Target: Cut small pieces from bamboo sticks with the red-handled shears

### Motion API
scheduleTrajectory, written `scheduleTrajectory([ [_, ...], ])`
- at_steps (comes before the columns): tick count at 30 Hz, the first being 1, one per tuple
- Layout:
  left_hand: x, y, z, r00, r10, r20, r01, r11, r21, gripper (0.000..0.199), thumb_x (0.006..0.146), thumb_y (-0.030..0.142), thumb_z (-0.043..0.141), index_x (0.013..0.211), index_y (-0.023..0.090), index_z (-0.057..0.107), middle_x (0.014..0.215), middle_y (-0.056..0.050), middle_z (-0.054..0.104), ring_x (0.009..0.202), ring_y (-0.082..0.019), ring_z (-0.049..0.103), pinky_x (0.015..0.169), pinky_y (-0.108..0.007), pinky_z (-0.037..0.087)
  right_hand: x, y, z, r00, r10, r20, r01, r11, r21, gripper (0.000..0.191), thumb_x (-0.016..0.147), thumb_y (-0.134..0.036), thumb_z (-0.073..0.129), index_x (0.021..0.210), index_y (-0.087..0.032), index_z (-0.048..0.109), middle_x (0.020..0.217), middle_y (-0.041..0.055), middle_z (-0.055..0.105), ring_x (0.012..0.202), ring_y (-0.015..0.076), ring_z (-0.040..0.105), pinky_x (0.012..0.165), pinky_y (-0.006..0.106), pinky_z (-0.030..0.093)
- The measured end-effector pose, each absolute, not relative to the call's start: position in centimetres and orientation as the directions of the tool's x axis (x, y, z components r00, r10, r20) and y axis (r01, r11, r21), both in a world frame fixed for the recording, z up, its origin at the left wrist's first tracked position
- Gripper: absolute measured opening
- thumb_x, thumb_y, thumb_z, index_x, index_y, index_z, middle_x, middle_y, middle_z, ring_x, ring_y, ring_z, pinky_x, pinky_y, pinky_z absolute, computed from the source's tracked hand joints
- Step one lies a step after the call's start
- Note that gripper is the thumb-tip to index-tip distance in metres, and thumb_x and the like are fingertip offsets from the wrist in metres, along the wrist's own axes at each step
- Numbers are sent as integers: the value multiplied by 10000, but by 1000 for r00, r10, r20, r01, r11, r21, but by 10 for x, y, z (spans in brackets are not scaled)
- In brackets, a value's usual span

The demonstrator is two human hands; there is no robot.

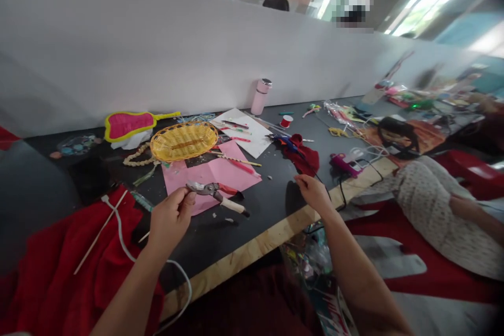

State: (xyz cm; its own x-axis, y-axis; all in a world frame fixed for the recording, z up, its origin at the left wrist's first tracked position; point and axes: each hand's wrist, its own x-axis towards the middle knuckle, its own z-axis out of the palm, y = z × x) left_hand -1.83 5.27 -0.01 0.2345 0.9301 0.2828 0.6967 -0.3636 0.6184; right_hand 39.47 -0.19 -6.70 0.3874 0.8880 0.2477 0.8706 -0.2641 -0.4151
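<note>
My left hand (171, 218) is over the near left of the dark table, thumb and fingers pinched together. The jaw end of pruning shears (218, 195) meets its fingertips in the picture; I cannot tell whether they touch. The shears have one red-orange handle and one whitish handle, in front of pink paper (205, 173). My right hand (313, 191) is above the table's front edge, fingertips pressed together. Anything in either pinch is too small or hidden to name. Just beyond the right hand lie a dark red cloth (309, 160) and a blue-handled tool (285, 142).
Behind the paper sits a yellow woven basket (185, 142), beside a pink, yellow-edged fan-shaped piece (132, 125). A pink bottle (260, 97) stands by the white partition (157, 47). A purple glue gun (346, 165) lies right, near a seated person (437, 210). Red fabric (71, 252) lies left.
</note>
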Motion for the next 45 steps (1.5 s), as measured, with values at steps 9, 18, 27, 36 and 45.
scheduleTrajectory([
  [9, -19, 52, -1, 225, 927, 299, 715, -365, 596, 253, 888, 365, 437, 787, 195, 596, 683, -16, 679, 633, -150, 624, 582, -219, 407, 375, 34, -56, 208, 957, 202, 906, -111, -408, 261, 813, -293, 552, 1035, -193, 647, 970, 64, 668, 781, 160, 612, 723, 263, 463],
  [18, -19, 53, -1, 231, 929, 290, 701, -366, 612, 258, 894, 362, 431, 810, 191, 604, 705, -22, 686, 657, -151, 634, 594, -221, 416, 342, 48, -61, 197, 945, 260, 926, -92, -367, 154, 869, -240, 425, 876, -201, 574, 796, 46, 621, 706, 165, 558, 643, 259, 389],
  [27, -21, 53, -4, 225, 931, 289, 750, -355, 558, 282, 893, 383, 424, 790, 192, 604, 695, -20, 676, 656, -158, 626, 591, -232, 401, 402, -59, -55, 460, 853, 248, 822, -303, -483, 132, 789, -333, 479, 753, -212, 520, 643, 1, 555, 588, 151, 513, 580, 261, 392],
  [36, -22, 50, -4, 201, 925, 322, 849, -329, 414, 320, 877, 433, 391, 875, 223, 632, 719, 5, 647, 693, -171, 601, 595, -255, 376, 455, -282, -121, 836, 535, -119, 495, -831, -253, 116, 659, -298, 531, 706, -199, 567, 652, 65, 606, 630, 243, 608, 635, 402, 476],
  [45, -20, 50, -3, 200, 921, 335, 787, -355, 505, 268, 872, 381, 453, 771, 190, 609, 667, 6, 660, 647, -147, 610, 569, -231, 381, 417, -180, -68, 564, 784, 259, 778, -400, -484, 336, 817, -336, 499, 1116, -202, 572, 1171, 136, 567, 1013, 255, 583, 845, 422, 505],
])
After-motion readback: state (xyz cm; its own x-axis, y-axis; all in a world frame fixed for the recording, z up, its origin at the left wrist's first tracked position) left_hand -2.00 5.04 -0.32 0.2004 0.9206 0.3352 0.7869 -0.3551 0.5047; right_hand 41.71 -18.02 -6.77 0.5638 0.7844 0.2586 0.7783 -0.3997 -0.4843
